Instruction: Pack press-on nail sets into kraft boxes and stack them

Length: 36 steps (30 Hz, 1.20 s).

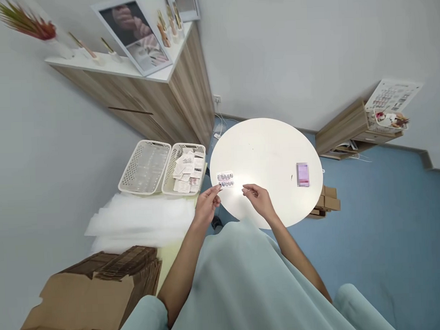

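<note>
My left hand (pixel 206 206) pinches the lower edge of a small clear card of press-on nails (pixel 226 179) between thumb and fingers. Two rows of shiny purple-grey nails show on the card, which is over the left side of the round white table (pixel 266 153). A short way to the right, my right hand (pixel 259 200) hovers over the table's near part. Its fingers are bent and a little apart, pointing at the card without touching it, and I see nothing in them. A pink-purple box (pixel 303 175) lies at the table's right side.
Left of the table are a white basket of clear plastic pieces (pixel 134 173), a basket of small packets (pixel 166 181), white foam sheets (pixel 135 221) and folded cardboard boxes (pixel 87 295). Behind stands a wooden cabinet (pixel 188 84). Brown boxes (pixel 330 198) sit beyond the table's right edge.
</note>
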Each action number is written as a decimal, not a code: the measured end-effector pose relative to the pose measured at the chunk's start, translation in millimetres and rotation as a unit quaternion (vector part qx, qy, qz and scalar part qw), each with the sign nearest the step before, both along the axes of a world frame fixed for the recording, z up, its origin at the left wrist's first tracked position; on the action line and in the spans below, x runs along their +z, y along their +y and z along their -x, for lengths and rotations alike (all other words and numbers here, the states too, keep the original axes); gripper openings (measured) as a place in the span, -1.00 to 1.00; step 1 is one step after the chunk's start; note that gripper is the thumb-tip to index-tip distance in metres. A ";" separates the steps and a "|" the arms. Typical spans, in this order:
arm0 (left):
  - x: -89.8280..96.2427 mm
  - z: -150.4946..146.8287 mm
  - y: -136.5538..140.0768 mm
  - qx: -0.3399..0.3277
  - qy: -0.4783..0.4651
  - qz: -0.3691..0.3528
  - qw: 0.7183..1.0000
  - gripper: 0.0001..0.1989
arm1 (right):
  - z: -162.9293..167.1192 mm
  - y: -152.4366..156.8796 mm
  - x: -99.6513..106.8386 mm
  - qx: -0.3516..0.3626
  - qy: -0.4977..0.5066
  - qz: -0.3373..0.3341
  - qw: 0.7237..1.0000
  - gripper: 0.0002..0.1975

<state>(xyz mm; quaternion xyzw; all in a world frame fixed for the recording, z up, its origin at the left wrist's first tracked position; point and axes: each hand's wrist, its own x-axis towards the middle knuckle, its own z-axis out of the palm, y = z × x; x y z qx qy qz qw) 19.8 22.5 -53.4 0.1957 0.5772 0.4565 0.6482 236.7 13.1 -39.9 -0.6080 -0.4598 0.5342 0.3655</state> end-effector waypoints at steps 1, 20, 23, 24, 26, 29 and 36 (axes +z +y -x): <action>5.1 -11.9 -7.5 -0.011 -0.010 0.003 1.000 -0.47 | -1.7 -0.1 0.1 0.000 0.010 0.001 1.000 -0.58; 39.2 -73.8 -13.0 -0.214 -0.157 -0.080 0.961 -0.41 | -44.3 -29.4 7.9 0.012 0.284 0.120 0.951 -0.46; 34.8 -73.3 -13.1 -0.210 -0.145 -0.071 0.964 -0.40 | -40.4 -31.7 4.4 0.006 0.269 0.112 0.956 -0.51; 32.6 -72.5 -13.7 -0.202 -0.135 -0.068 0.968 -0.39 | -39.1 -32.3 3.4 -0.002 0.241 0.098 0.966 -0.52; 27.7 -70.9 -15.2 -0.176 -0.102 -0.063 0.977 -0.36 | -35.9 -33.7 3.0 -0.030 0.162 0.053 0.985 -0.55; 20.8 -69.5 -17.2 -0.148 -0.033 -0.065 0.986 -0.32 | -28.9 -36.9 8.4 -0.057 0.057 -0.016 0.997 -0.60; 15.3 -68.9 -20.5 -0.128 0.043 -0.084 0.987 -0.28 | -12.7 -44.3 22.5 -0.033 -0.074 -0.091 0.993 -0.69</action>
